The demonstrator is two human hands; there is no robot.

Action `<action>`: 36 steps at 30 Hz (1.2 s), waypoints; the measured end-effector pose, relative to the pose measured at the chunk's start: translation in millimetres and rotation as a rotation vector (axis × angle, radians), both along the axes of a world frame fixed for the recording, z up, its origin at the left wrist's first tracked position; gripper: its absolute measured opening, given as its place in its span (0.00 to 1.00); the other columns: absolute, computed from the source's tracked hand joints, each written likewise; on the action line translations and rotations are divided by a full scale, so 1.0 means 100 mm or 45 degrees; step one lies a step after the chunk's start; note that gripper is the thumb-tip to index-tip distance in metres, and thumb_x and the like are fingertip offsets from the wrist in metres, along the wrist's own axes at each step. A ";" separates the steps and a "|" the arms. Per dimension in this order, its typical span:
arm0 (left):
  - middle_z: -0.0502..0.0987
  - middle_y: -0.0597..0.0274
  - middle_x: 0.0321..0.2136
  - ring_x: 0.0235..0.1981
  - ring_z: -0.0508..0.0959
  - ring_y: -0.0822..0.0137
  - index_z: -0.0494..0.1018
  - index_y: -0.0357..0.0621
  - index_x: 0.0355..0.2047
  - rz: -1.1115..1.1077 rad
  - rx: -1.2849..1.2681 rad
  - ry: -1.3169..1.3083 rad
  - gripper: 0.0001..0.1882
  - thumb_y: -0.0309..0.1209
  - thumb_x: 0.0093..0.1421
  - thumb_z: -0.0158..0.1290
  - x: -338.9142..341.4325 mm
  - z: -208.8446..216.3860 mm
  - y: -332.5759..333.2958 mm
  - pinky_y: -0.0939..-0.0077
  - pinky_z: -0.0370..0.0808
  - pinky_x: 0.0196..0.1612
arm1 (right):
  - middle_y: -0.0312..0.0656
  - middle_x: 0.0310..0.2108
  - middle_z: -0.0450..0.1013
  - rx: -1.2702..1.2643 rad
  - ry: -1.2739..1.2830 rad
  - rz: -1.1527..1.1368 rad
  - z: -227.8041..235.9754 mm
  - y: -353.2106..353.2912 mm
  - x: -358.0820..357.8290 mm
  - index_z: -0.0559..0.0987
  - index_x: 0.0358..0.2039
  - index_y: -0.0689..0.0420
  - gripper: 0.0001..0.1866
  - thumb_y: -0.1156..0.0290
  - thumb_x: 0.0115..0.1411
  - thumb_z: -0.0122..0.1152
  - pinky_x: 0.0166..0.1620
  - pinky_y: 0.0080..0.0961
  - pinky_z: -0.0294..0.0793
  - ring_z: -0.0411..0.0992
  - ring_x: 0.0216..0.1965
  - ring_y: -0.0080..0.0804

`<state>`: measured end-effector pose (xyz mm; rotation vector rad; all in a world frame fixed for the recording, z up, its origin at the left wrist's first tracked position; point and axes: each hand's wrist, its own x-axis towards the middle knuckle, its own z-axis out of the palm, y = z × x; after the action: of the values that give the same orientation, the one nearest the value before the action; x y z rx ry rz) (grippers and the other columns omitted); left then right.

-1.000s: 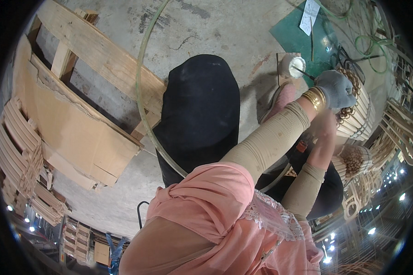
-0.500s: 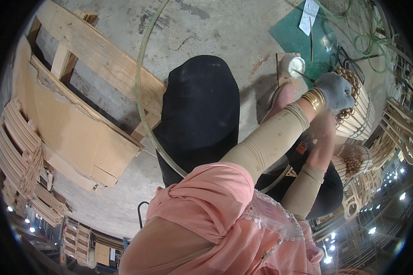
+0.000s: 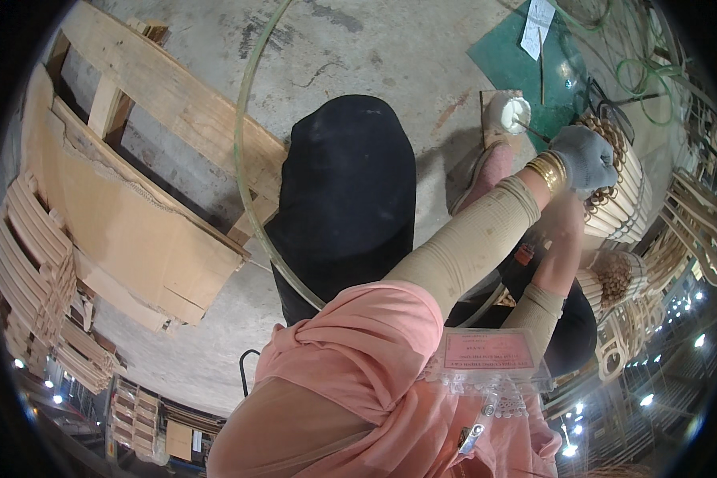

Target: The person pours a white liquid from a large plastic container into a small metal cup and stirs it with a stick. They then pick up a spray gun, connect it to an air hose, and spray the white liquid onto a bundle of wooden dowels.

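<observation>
My left hand [image 3: 583,159], in a grey glove with gold bracelets at the wrist, is closed against the near side of a bundle of pale wooden pieces [image 3: 631,187] with brown rounded ends. What its fingers grip is hidden. A thin dark stick [image 3: 538,136] runs from beside the glove into a white-filled cup [image 3: 506,110]; I cannot tell whether the hand holds it. My right hand [image 3: 564,217], bare and blurred, is just below the glove, near the bundle, its fingers hidden from view.
A green sheet [image 3: 486,56] with a paper slip [image 3: 537,28] lies beyond the cup. A second wooden bundle [image 3: 615,279] and curved wooden parts [image 3: 689,215] stand at the right. On the left are a wooden frame [image 3: 159,88], cardboard [image 3: 127,215] and a hose [image 3: 241,143].
The badge on my chest has swung up and now lies flat over my right forearm. My gloved left hand stays almost in place beside the bundle.
</observation>
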<state>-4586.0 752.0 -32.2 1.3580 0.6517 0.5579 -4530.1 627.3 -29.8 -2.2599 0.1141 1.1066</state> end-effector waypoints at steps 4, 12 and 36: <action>0.75 0.57 0.19 0.26 0.76 0.56 0.76 0.51 0.18 -0.096 -0.014 0.037 0.12 0.43 0.38 0.51 -0.01 0.02 0.03 0.68 0.72 0.31 | 0.44 0.19 0.68 0.085 -0.023 -0.044 -0.05 -0.03 0.03 0.71 0.25 0.64 0.09 0.76 0.43 0.45 0.24 0.27 0.66 0.66 0.18 0.33; 0.76 0.60 0.20 0.27 0.77 0.58 0.77 0.54 0.20 -0.077 0.013 0.024 0.12 0.44 0.38 0.51 0.03 -0.01 0.03 0.69 0.73 0.34 | 0.44 0.22 0.68 0.151 -0.041 -0.072 -0.07 -0.01 0.03 0.70 0.31 0.65 0.13 0.76 0.42 0.46 0.25 0.30 0.69 0.68 0.20 0.35; 0.76 0.58 0.21 0.27 0.76 0.57 0.77 0.53 0.20 -0.111 0.079 0.088 0.13 0.45 0.38 0.51 0.01 0.03 0.10 0.69 0.73 0.34 | 0.45 0.22 0.69 0.134 -0.021 -0.056 -0.06 0.07 0.04 0.70 0.30 0.65 0.13 0.75 0.42 0.45 0.26 0.29 0.69 0.68 0.20 0.35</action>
<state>-4584.6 762.2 -29.4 1.4622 0.6322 0.4661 -4526.4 634.8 -36.2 -2.1624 0.0963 1.0468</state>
